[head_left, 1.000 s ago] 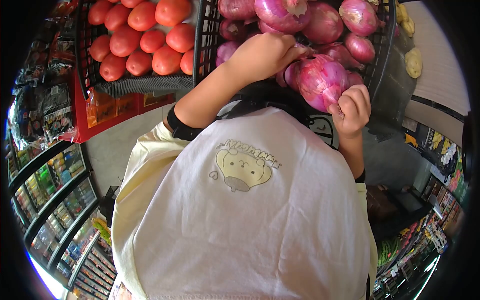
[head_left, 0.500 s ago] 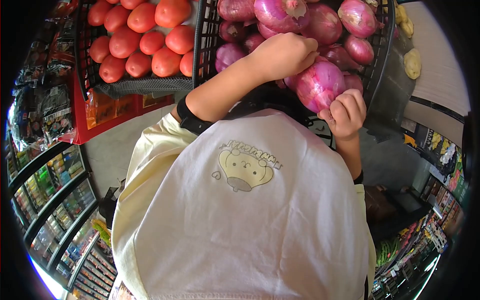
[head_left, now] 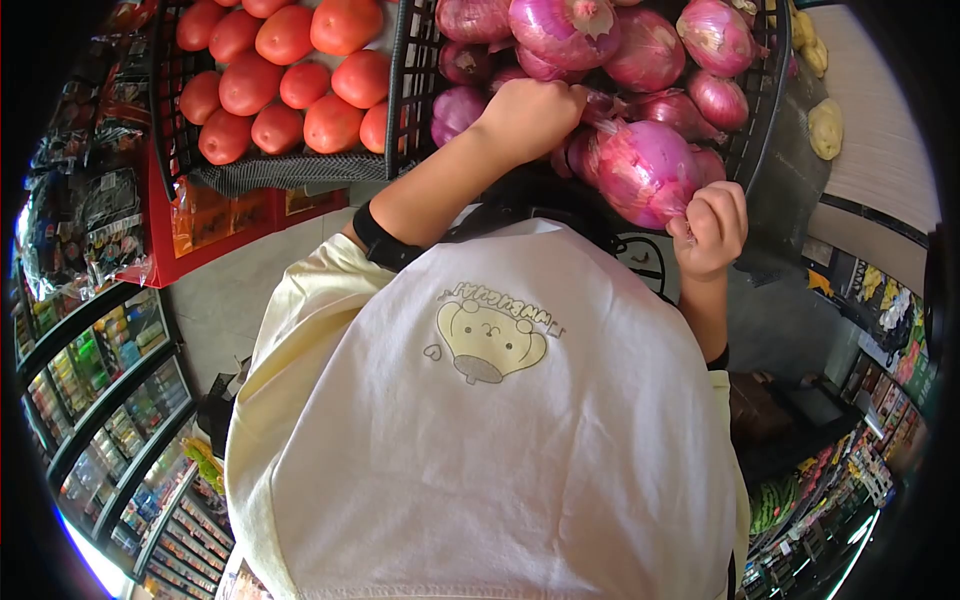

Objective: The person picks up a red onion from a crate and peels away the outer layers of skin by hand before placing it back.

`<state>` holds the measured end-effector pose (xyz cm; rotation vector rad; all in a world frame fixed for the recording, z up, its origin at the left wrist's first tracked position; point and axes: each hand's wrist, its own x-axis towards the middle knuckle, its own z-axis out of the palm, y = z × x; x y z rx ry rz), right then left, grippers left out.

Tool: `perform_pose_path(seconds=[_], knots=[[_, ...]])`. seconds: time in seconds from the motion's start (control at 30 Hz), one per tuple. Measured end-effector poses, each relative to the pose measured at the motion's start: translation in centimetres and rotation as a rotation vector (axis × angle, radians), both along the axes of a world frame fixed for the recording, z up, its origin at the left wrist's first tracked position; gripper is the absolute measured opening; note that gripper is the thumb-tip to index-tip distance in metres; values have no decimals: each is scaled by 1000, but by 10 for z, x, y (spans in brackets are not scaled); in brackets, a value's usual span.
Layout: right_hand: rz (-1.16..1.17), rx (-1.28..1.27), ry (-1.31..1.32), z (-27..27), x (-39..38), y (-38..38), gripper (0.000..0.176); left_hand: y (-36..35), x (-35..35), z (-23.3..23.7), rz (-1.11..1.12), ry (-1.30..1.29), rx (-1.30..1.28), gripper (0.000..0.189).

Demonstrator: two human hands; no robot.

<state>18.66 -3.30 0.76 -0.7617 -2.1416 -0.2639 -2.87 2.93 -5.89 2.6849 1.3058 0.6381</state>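
Note:
My right hand (head_left: 711,228) has its fingers curled closed at the lower right end of a large red onion (head_left: 650,170), pinching its root end. The onion is tilted at the front edge of the onion crate, its papery neck pointing up and left. My left hand (head_left: 535,115) is closed in a pinch by that neck, at loose purple onion skin (head_left: 600,106). Its fingertips are partly hidden. More red onions (head_left: 645,50) lie heaped behind both hands.
The black plastic crate (head_left: 760,120) holds the onions. To its left, another crate (head_left: 170,130) holds tomatoes (head_left: 250,85). Pale potatoes (head_left: 826,128) lie at the right. A red display (head_left: 165,225) stands left, and stocked shelves (head_left: 110,420) line the lower left.
My left hand has moved left and slightly down, away from the onion's top. My right hand and the large onion have shifted slightly right, and more of the onion's neck shows.

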Motion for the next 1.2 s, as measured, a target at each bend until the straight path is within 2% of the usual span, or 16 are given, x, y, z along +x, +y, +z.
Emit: perform_pose_path(seconds=[0.07, 0.17, 0.2, 0.37, 0.47, 0.53, 0.57, 0.63, 0.67, 0.83, 1.0, 1.17, 1.2], knots=[[-24, -39, 29, 0, 4, -1, 22, -2, 0, 0, 41, 52, -17, 6], [-70, -75, 131, -4, 13, 2, 22, 0, -10, -8, 122, 162, -82, 7], [-123, -108, 147, -7, 18, 1, 23, 2, -16, -9, 178, 155, -145, 7], [-155, -112, 323, -19, 18, 5, 34, -4, -27, 12, 144, 260, -187, 12], [-92, -59, 324, -18, 17, 9, 34, -5, -14, 16, 183, 155, -170, 15], [-71, -75, 287, -18, 19, 8, 33, -7, -5, 21, 164, -162, -28, 17], [-71, -76, 287, -18, 19, 7, 33, -8, 0, 24, 165, -162, -28, 17], [-47, -75, 290, -20, 21, 6, 32, -9, 7, 31, 5, -381, 42, 23], [-46, -75, 288, -20, 21, 5, 32, -12, 7, 34, -28, -260, -17, 28], [-41, -42, 178, -18, 20, 2, 31, -6, 12, 30, -122, -157, -24, 22], [-45, -25, 219, -19, 23, 4, 31, 0, -3, 10, -10, -70, 44, 9], [-64, -32, 272, -21, 21, 5, 34, 1, -23, 2, 121, -15, -28, 10], [-57, -30, 277, -21, 22, 5, 35, 1, -26, 4, 160, 60, -40, 9]])
